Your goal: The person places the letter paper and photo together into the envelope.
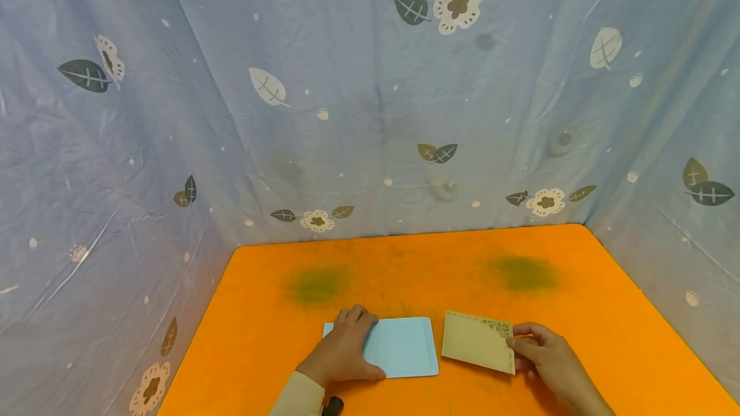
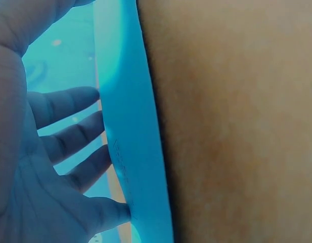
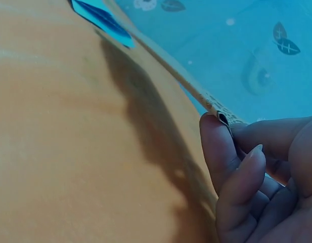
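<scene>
Over the left end of a light blue envelope (image 1: 399, 346) on the orange table lies my left hand (image 1: 345, 345), thumb at the near edge and fingers at the far one, gripping across its width. In the left wrist view, fingertips (image 2: 90, 96) meet the edge of the blue envelope (image 2: 133, 121). My right hand (image 1: 543, 352) pinches the right end of a tan card (image 1: 476, 342) with a brown lace-like corner pattern. The right wrist view shows this card (image 3: 171, 63) edge-on, raised above the table with its shadow below, between thumb and fingers (image 3: 219, 144).
The orange table (image 1: 405, 275) bears two greenish smudges near the back. Pale blue curtains (image 1: 358, 146) with leaves and flowers hang behind and at both sides. A small black object (image 1: 333, 406) shows at my left wrist.
</scene>
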A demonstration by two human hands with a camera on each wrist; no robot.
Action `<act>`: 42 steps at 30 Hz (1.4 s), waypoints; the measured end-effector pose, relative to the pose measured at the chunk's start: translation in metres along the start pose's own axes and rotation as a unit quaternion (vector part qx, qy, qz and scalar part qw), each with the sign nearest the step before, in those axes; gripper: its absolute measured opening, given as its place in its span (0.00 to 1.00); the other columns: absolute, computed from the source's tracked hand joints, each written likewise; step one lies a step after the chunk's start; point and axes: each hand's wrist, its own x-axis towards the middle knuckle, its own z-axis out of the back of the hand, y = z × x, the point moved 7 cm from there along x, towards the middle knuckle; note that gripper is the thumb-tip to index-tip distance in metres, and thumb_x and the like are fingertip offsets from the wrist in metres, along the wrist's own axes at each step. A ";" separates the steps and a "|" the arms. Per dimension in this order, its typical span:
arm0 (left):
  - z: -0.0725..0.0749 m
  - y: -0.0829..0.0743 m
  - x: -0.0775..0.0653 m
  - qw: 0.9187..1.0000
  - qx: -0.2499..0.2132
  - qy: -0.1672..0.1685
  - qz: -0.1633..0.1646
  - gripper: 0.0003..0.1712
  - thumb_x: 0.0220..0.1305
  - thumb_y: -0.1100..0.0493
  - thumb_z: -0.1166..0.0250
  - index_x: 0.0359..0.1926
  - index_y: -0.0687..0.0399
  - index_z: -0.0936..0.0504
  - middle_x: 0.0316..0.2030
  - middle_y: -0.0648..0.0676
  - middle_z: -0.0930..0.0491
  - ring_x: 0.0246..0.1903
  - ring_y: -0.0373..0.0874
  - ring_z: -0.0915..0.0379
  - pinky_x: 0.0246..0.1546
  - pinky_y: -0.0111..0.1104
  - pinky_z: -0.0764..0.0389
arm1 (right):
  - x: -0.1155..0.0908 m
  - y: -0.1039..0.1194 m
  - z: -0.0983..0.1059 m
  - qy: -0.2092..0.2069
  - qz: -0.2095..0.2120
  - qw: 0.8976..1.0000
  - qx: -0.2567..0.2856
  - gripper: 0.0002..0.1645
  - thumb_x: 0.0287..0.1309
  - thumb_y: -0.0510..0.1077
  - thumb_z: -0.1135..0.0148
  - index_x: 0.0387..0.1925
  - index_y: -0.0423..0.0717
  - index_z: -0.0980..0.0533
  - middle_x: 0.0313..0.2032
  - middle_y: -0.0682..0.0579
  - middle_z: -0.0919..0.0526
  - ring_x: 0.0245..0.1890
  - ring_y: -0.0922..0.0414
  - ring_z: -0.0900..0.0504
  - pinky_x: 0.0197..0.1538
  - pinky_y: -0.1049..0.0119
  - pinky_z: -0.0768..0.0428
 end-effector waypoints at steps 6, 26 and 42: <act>0.000 0.000 0.000 1.000 0.000 -0.004 -0.004 0.54 0.50 0.31 0.15 0.71 0.53 0.23 0.60 0.48 0.30 0.58 0.48 0.38 0.53 0.40 0.20 | 0.001 0.001 -0.002 -0.002 0.021 1.000 0.011 0.22 0.80 0.41 0.38 0.65 0.28 0.27 0.42 0.45 0.13 0.33 0.47 0.15 0.32 0.60 0.16; 0.000 0.000 0.000 1.000 -0.004 -0.002 -0.003 0.54 0.49 0.30 0.16 0.71 0.52 0.23 0.59 0.46 0.30 0.57 0.48 0.39 0.53 0.40 0.21 | 0.003 -0.005 -0.013 0.003 0.011 0.999 0.041 0.24 0.79 0.41 0.36 0.64 0.27 0.29 0.43 0.42 0.13 0.37 0.43 0.12 0.36 0.55 0.13; 0.000 0.001 0.001 1.000 -0.003 -0.001 0.001 0.55 0.49 0.30 0.16 0.71 0.51 0.23 0.60 0.47 0.30 0.58 0.48 0.38 0.54 0.40 0.21 | 0.007 -0.008 -0.025 0.016 0.000 0.999 0.045 0.21 0.81 0.41 0.38 0.63 0.29 0.28 0.41 0.44 0.15 0.35 0.45 0.14 0.36 0.55 0.13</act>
